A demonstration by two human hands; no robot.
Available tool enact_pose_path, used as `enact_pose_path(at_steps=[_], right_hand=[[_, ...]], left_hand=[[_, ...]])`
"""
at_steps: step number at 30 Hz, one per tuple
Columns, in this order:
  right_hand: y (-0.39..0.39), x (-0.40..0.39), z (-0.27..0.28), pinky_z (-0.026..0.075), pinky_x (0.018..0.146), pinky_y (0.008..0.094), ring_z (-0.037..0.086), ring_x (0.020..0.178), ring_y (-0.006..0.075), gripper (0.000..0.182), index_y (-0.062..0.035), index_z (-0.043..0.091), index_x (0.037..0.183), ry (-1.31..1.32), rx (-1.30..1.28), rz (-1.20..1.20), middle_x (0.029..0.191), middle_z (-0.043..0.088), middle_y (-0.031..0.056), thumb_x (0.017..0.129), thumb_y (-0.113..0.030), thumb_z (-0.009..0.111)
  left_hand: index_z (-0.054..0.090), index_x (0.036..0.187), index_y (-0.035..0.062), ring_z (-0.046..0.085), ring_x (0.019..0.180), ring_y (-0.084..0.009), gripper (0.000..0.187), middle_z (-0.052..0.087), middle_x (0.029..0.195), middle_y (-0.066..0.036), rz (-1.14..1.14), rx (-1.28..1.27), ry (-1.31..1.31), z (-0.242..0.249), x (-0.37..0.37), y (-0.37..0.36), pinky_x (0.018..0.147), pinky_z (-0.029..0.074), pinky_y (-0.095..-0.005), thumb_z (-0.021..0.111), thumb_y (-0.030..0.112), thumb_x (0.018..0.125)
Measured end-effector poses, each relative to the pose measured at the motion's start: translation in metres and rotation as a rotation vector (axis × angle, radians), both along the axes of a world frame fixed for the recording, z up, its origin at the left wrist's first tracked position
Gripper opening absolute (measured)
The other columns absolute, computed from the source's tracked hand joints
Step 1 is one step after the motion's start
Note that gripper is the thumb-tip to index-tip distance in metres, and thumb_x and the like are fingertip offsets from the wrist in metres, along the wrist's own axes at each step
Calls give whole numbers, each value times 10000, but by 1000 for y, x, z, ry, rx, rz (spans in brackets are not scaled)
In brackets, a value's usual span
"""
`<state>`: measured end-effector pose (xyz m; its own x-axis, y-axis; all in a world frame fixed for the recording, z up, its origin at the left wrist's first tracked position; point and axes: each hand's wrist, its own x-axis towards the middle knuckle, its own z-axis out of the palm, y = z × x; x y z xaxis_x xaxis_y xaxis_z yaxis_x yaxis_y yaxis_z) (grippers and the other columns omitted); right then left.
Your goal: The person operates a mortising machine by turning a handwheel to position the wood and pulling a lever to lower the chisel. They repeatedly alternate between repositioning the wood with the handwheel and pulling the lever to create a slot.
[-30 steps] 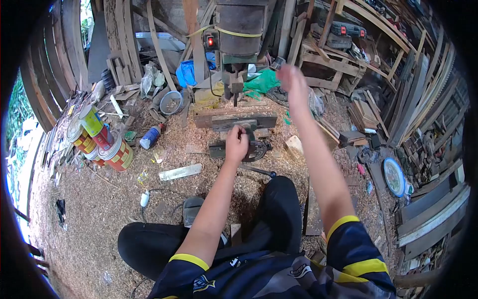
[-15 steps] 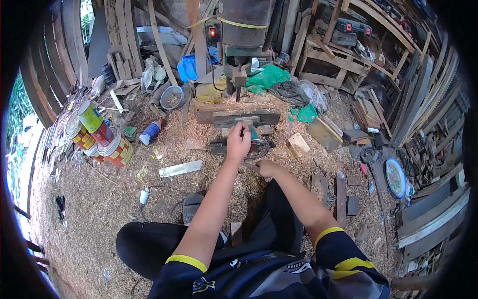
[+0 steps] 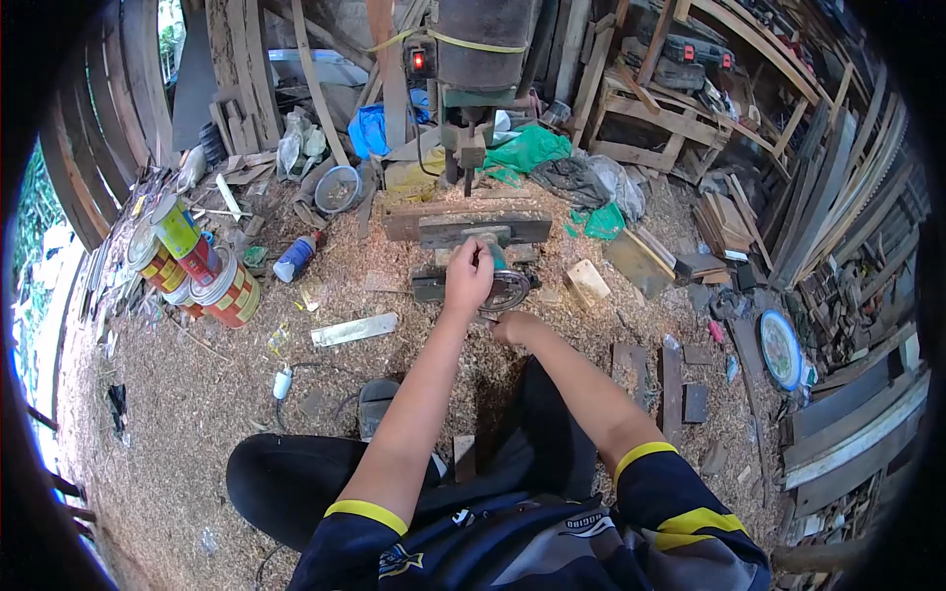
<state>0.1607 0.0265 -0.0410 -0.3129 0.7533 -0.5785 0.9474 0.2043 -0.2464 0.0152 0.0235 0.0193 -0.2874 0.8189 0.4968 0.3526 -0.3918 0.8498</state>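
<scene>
My left hand (image 3: 469,277), its fingers closed, rests at the middle of a vise below a drilling machine (image 3: 483,74). What lies inside these fingers is hidden. Low on the vise's near side is a round handwheel (image 3: 511,293). My right hand (image 3: 518,331) is wrapped around a short handle just below that wheel. Behind my left hand, a dark wooden board (image 3: 527,230) stands on edge across the vise. The machine's drill bit (image 3: 468,182) points down beyond the board, apart from it.
Wood shavings cover the floor. Stacked paint cans (image 3: 225,288) and a blue spray can (image 3: 295,258) are on the left. A pale wood block (image 3: 588,280) lies right of the vise. A red light (image 3: 418,61) glows on the machine's switch box.
My right hand has shifted slightly left with the handle under the wheel. My left hand stays at the vise. The whole view has drifted a little.
</scene>
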Motion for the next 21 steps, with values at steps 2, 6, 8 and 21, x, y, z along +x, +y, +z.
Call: enact_pose_path(at_steps=[2, 6, 8, 21], right_hand=[[9, -14, -8, 495, 1034, 447, 650, 1201, 353, 593, -76, 690, 1267, -69, 54, 31, 1283, 685, 183, 990, -543, 453], [-1, -22, -9, 505, 1030, 458, 648, 1226, 324, 585, -83, 703, 1262, -163, 148, 38, 1340, 669, 143, 1007, -530, 423], [-9, -13, 5, 514, 1018, 459, 655, 1216, 324, 587, -87, 713, 1246, -134, 129, 52, 1323, 678, 150, 1011, -533, 414], [-24, 8, 2, 576, 857, 516, 726, 961, 376, 518, -77, 753, 1028, -57, 399, 211, 1002, 757, 162, 1021, -497, 448]], left_hand=[[546, 915, 9, 550, 775, -226, 97, 568, 824, -119, 12, -19, 38, 1, -3, -2, 764, 477, -334, 523, 90, 962], [548, 918, 10, 553, 777, -228, 103, 571, 822, -120, 16, 14, 31, -5, -7, -2, 764, 478, -336, 520, 96, 967], [551, 926, 10, 554, 776, -234, 109, 574, 821, -121, -8, 7, -2, -6, -8, 1, 767, 479, -340, 516, 103, 971], [548, 890, -1, 553, 758, -247, 156, 558, 792, -131, -8, 46, 38, -8, -9, -2, 746, 471, -349, 506, 124, 974]])
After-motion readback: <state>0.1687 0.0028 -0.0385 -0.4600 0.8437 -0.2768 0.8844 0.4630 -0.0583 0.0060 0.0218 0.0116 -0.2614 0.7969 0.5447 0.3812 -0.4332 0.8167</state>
